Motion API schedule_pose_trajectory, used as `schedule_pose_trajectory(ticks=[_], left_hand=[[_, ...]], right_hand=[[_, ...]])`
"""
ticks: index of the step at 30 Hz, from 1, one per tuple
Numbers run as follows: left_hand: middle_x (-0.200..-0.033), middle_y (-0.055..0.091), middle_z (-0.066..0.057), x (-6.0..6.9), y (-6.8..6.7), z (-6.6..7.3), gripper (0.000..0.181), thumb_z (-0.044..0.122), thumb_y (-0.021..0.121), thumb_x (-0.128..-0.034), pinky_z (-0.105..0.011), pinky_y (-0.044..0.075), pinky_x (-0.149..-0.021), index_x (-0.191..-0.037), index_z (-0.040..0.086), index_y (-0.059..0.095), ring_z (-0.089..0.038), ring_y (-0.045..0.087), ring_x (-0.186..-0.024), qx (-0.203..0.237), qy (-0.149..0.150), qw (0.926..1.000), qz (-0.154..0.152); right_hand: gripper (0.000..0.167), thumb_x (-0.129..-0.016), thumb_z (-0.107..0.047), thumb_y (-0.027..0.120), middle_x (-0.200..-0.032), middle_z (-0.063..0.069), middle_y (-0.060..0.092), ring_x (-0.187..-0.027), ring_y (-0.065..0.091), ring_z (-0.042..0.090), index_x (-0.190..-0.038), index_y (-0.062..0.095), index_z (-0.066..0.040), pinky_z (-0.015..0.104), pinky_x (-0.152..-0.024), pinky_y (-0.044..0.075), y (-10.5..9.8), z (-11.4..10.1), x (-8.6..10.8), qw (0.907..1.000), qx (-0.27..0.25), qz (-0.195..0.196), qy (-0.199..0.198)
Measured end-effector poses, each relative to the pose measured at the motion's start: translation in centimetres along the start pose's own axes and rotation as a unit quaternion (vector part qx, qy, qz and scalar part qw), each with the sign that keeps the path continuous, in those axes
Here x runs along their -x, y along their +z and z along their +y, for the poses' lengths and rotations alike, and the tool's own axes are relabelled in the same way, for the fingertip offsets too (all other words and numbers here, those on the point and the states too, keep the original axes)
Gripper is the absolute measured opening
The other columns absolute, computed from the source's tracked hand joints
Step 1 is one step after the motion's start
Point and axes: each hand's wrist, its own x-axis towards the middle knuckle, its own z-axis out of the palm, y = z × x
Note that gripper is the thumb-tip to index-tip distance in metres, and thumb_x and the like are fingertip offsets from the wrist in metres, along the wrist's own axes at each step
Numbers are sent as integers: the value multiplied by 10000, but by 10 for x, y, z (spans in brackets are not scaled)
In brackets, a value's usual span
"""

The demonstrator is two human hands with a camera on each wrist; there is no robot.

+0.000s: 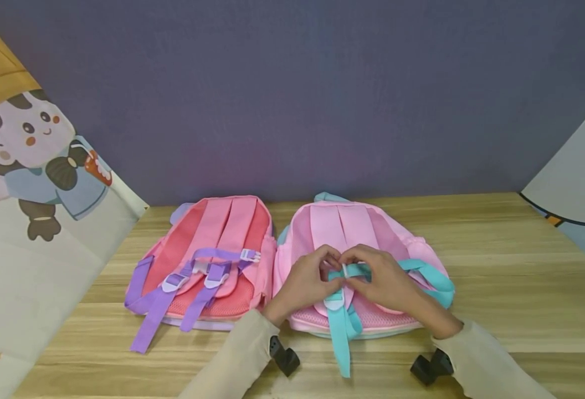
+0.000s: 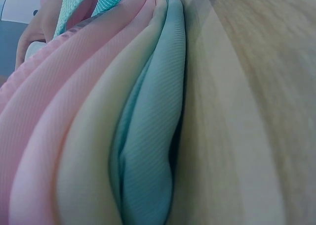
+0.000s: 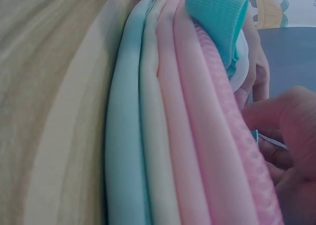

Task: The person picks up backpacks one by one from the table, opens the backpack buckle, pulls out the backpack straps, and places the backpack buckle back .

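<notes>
A light pink backpack (image 1: 297, 233) lies on the table with its shoulder straps facing up. Teal webbing straps (image 1: 339, 338) hang over its lower edge, threaded through a white strap adjuster (image 1: 334, 300). My left hand (image 1: 308, 280) and my right hand (image 1: 386, 280) meet above it, thumbs and forefingers pinching a small white buckle (image 1: 344, 270) on a teal strap. The fingers hide most of that buckle. In the right wrist view, part of my right hand (image 3: 291, 136) shows beside the pink mesh back.
On the left lies a coral pink backpack (image 1: 173, 233) with purple straps (image 1: 148, 327) and a white clip (image 1: 250, 255), close against the other bag. The wooden table (image 1: 512, 288) runs up to a dark blue panel (image 1: 322, 100). A printed cartoon panel (image 1: 68, 249) stands at the left.
</notes>
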Motion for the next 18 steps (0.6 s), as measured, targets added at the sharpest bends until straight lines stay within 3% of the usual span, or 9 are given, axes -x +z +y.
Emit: schedule_pose_trajectory(ticks=[8, 18], left_hand=[[-877, 675, -11, 0, 1, 0, 199, 121, 735, -784, -181, 436, -621, -959, 96, 644, -59, 511, -658, -62, -52, 10000, 48], [-899, 687, -11, 1, 2, 1, 201, 169, 746, -805, -179, 444, -641, -971, 101, 656, -71, 513, -673, -36, -74, 10000, 23]], right_hand=[[358, -717, 44, 768, -946, -52, 635, -889, 605, 105, -1000, 620, -119, 302, -795, 527, -6, -1, -1, 9998, -196, -46, 82], [352, -728, 31, 771, -927, -63, 620, -850, 576, 80, -1006, 611, -116, 266, -784, 521, -9, 0, -1, 9994, -326, -35, 49]])
